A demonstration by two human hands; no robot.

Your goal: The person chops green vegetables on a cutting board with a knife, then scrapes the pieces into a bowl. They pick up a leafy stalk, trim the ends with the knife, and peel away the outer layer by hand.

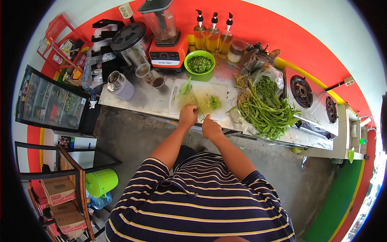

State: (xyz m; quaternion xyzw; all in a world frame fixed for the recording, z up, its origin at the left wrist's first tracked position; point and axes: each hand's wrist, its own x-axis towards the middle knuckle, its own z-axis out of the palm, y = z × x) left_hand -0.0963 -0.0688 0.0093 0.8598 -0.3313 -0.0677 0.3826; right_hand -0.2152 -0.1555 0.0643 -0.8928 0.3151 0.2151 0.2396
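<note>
My right hand is closed around the handle of a knife, its thin blade pointing away from me over a white cutting board. Just left of the blade, my left hand is at the board's front edge with curled fingers; what they hold, if anything, is hidden. A few pale green stalks lie on the board's far left part. Chopped greens form a small pile right of the blade. Behind the board, a green bowl contains more chopped greens.
Leafy greens are heaped right of the board, beside a plastic bag of greens and a gas stove. A red blender, pump bottles and cups stand behind and left. A glass-door fridge is far left.
</note>
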